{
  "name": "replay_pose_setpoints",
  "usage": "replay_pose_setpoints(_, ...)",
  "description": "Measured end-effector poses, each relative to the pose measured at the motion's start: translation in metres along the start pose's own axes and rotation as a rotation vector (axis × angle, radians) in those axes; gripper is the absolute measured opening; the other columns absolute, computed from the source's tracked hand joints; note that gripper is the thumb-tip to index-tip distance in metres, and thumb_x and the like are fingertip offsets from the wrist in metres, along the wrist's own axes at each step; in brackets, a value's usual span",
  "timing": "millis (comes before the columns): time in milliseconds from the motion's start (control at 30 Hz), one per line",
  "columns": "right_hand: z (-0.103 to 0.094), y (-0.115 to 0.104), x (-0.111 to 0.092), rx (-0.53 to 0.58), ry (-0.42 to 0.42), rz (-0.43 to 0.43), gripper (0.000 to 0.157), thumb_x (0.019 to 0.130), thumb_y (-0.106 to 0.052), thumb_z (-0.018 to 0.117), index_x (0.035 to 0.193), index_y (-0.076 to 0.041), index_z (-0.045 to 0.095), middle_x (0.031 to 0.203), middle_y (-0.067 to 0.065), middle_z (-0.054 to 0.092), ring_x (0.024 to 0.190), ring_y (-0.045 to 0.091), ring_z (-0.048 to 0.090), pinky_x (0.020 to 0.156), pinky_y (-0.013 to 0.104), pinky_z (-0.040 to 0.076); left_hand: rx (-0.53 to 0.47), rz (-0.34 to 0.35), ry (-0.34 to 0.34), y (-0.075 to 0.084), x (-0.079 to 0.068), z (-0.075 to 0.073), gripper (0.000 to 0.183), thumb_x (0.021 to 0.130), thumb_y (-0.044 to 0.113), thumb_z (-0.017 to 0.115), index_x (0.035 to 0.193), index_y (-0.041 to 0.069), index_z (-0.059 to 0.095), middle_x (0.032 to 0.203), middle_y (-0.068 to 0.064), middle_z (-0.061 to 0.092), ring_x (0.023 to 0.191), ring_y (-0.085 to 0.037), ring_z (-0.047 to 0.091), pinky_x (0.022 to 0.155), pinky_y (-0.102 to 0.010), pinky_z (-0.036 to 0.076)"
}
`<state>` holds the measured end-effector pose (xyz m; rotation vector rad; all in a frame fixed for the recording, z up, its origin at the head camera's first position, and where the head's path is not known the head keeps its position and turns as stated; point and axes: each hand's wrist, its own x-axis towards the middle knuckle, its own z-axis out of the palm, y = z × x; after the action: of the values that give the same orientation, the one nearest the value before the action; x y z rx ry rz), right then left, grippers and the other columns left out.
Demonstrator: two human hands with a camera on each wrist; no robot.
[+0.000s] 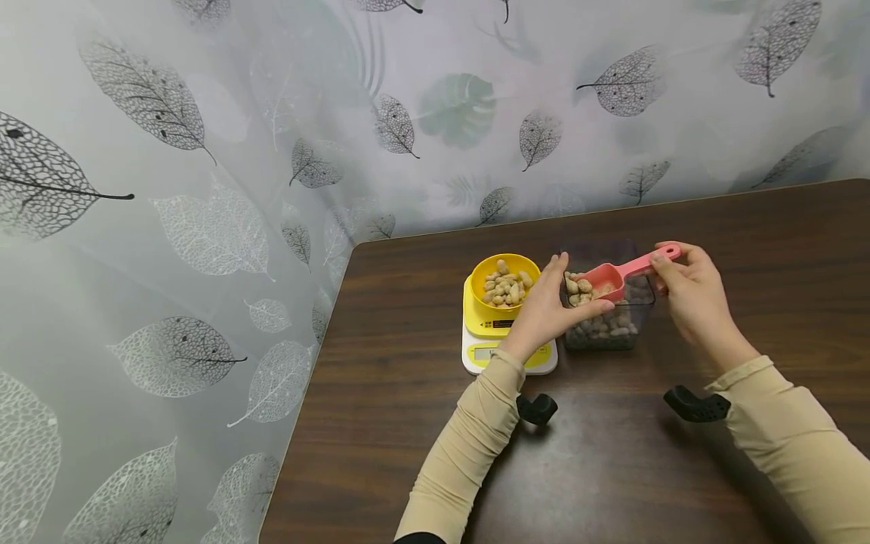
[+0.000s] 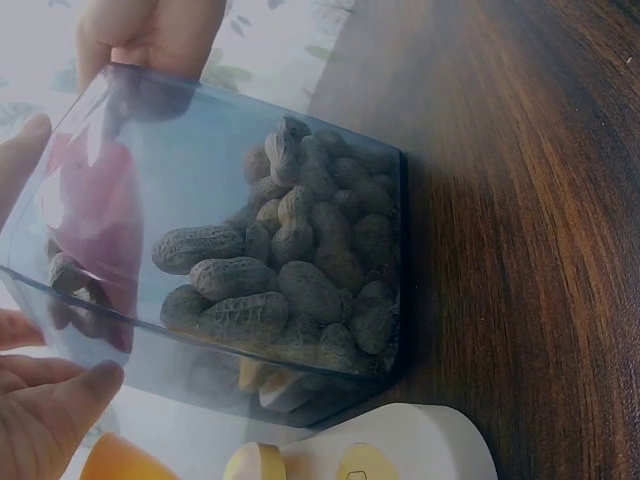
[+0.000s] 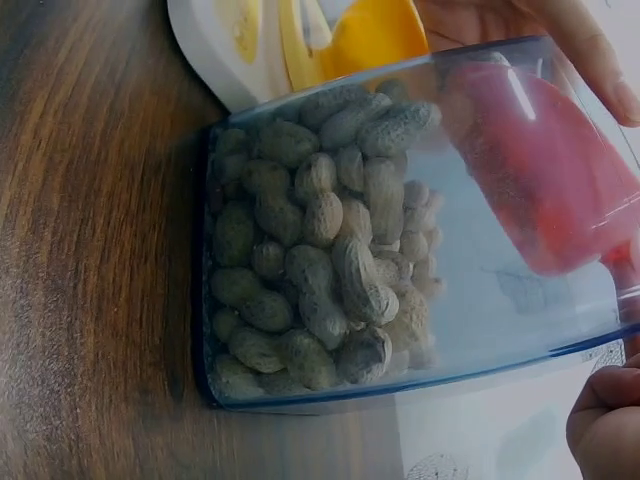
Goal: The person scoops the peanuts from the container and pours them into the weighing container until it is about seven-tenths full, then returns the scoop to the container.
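Note:
A pink scoop [image 1: 604, 281] with peanuts at its mouth tilts over the clear plastic container [image 1: 642, 313], its bowl within the upper part of the container. My right hand [image 1: 696, 298] grips the scoop's handle between thumb and fingers. My left hand [image 1: 544, 313] spreads over the container's left side, fingers and thumb extended near the rim and scoop; contact with the scoop is unclear. Peanuts [image 3: 320, 260] fill the container's lower part, seen through its wall. Left of it, a yellow bowl [image 1: 478, 273] of peanuts sits on a yellow-and-white kitchen scale [image 1: 476, 349], partly covered by my left hand.
The dark wooden table [image 1: 381, 408] stretches out to both sides and in front. Behind it and at the left hangs a leaf-patterned curtain or covering [image 1: 469, 159]. Black wrist devices [image 1: 537, 409] project below both sleeves.

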<state>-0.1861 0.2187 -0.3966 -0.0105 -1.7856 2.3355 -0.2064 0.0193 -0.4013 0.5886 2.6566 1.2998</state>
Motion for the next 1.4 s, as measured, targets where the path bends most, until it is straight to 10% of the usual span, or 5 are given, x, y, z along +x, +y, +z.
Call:
replay_pose_setpoints(533, -0.003, 0.002, -0.011, 0.415, 0.063, 0.008, 0.030, 0.088, -0.003, 0.059, 0.108, -0.003, 0.037, 0.088, 0.003, 0.045, 0.063, 0.010, 0.044, 0.056, 0.017, 0.042, 0.010, 0.007, 0.012, -0.002, 0.001, 0.002, 0.092, 0.078, 0.053, 0.067, 0.149, 0.032, 0.012, 0.157, 0.005, 0.016, 0.144, -0.008, 0.018, 0.114, -0.039, 0.029)
replay_pose_setpoints(1400, -0.008, -0.012, -0.010, 0.405, 0.092, -0.002, 0.034, 0.087, -0.007, 0.060, 0.112, -0.005, 0.037, 0.087, 0.003, 0.048, 0.063, 0.011, 0.042, 0.057, 0.019, 0.043, 0.039, 0.001, 0.052, 0.008, 0.000, -0.005, 0.093, 0.076, 0.057, 0.067, 0.149, 0.031, 0.016, 0.156, 0.010, 0.016, 0.144, -0.013, 0.022, 0.114, -0.043, 0.029)
